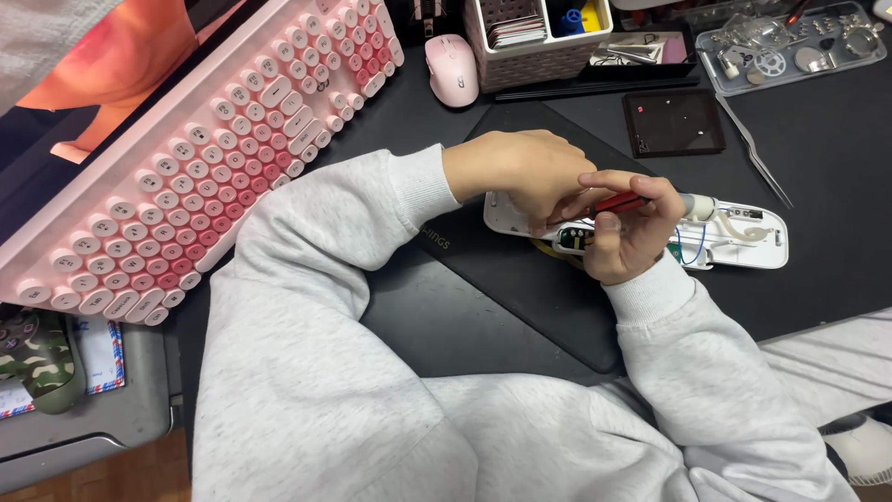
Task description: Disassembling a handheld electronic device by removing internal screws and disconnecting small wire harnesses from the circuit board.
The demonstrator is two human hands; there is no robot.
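Head view: an opened white plastic device shell (734, 244), long and narrow with wires and a small circuit board showing, lies on a black mat (520, 279) near the right edge of the dark desk (827, 139), its long axis running left to right. The left hand (520, 172) presses down on its left end. The right hand (632, 232), directly over its middle, pinches a red-handled slim tool (618, 202), tip hidden. A pink round-key keyboard (214, 158) sits well apart at the left.
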